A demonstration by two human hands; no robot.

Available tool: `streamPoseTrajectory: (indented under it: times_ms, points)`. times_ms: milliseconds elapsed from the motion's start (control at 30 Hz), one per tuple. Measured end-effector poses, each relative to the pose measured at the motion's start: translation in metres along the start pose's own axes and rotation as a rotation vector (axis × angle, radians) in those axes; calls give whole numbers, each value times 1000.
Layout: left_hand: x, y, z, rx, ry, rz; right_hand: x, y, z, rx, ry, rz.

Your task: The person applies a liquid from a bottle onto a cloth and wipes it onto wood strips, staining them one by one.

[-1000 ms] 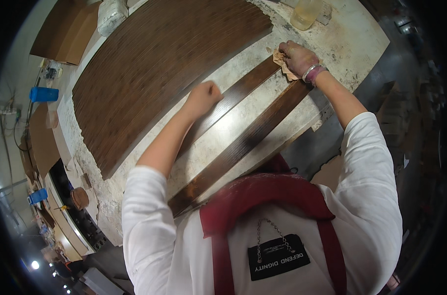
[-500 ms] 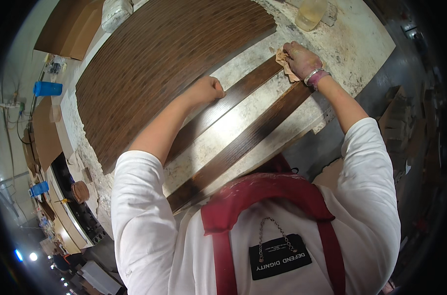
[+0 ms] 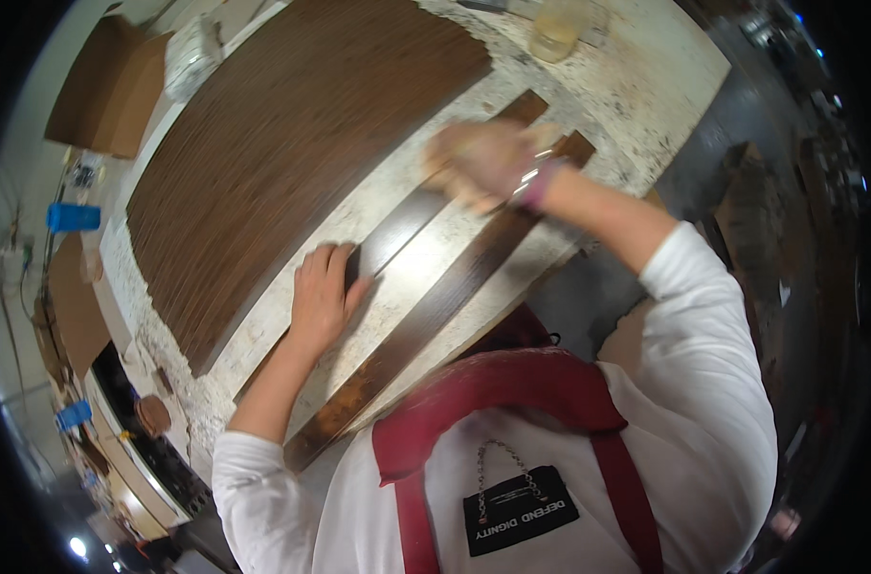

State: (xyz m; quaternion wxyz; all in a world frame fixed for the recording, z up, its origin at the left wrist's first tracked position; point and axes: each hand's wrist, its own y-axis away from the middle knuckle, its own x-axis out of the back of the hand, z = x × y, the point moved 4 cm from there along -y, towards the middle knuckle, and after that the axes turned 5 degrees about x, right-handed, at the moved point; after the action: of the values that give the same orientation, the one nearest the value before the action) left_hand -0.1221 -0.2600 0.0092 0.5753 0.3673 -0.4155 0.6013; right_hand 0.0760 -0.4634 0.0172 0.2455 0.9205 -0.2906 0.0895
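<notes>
Two long dark-brown wood boards lie side by side on the paint-speckled table point(image 3: 233, 362). My left hand point(image 3: 321, 295) rests on the far board point(image 3: 397, 232), its fingers stretched out over it and its thumb apart. My right hand point(image 3: 488, 161), with a bracelet at the wrist, is smeared by motion over the far board, right of my left hand. In it is a crumpled tan cloth point(image 3: 455, 184), too blurred to outline clearly. The near board point(image 3: 435, 301) passes below my right wrist, its face partly glossy. A row of many narrow brown boards point(image 3: 301, 153) lies beyond.
A clear container of yellowish liquid point(image 3: 557, 31) stands at the far right of the table. At the far left are an open cardboard box point(image 3: 110, 91) and a white wrapped bundle point(image 3: 191, 57). A blue cup-like container point(image 3: 74, 217) sits at left.
My right hand has moved left and nearer along the far board from its right end. My left hand has slid left and nearer, its fingers now spread out. The view has shifted somewhat.
</notes>
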Motion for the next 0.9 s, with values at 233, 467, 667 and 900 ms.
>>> streamPoseTrajectory:
  times_ms: [233,467,667,900]
  points:
    - [-28,23,-17,76,34,-43,27,-26,32,114,221,135]
    - [-5,6,-16,98,214,-179,188,0,41,-41,974,643]
    - [10,-15,-23,249,218,-139,83,16,-27,70,470,419]
    - [-29,18,-30,63,-82,-14,-39,-39,1,257,581,163]
